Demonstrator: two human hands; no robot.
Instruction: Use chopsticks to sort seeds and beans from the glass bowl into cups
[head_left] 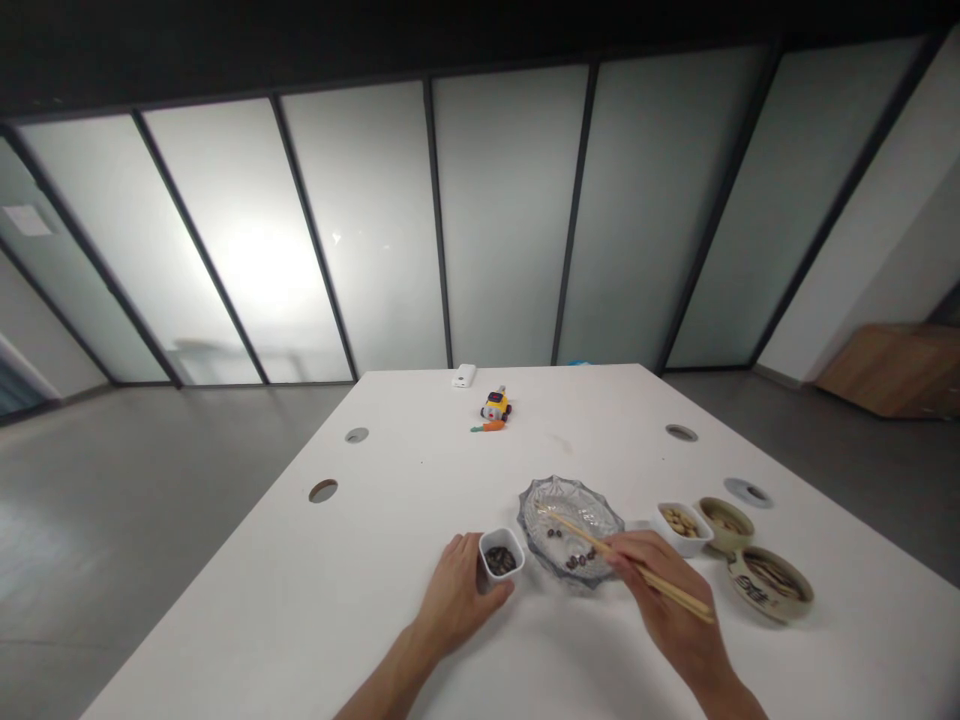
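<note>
The right hand [660, 590] is closed around a pair of chopsticks [630, 567], held near their rear end, with the fingers curled over the sticks and the forearm coming in from the lower right. The sticks slant up and to the left, and their tips reach into the glass dish [541, 497], near its middle. A few dark pieces [577, 560] lie on the dish floor close to the near rim; whether the tips touch any of them is hard to tell at this size.

The left hand [457, 590] wraps its grip around a small white cup [501, 558], thumb on the near side and fingers at the left wall, the forearm entering from the bottom centre. The cup holds dark pieces like those in the dish and stands just beside the dish's left edge.

To the right of the dish stands a white cup of pale nuts [682, 525], then two brown bowls [769, 582], one behind the other. Far back on the white desk [300, 600] lie a yellow toy [496, 405], a toy carrot [488, 427] and a white box [464, 376]. Frosted glass panels [510, 220] stand behind the desk.
</note>
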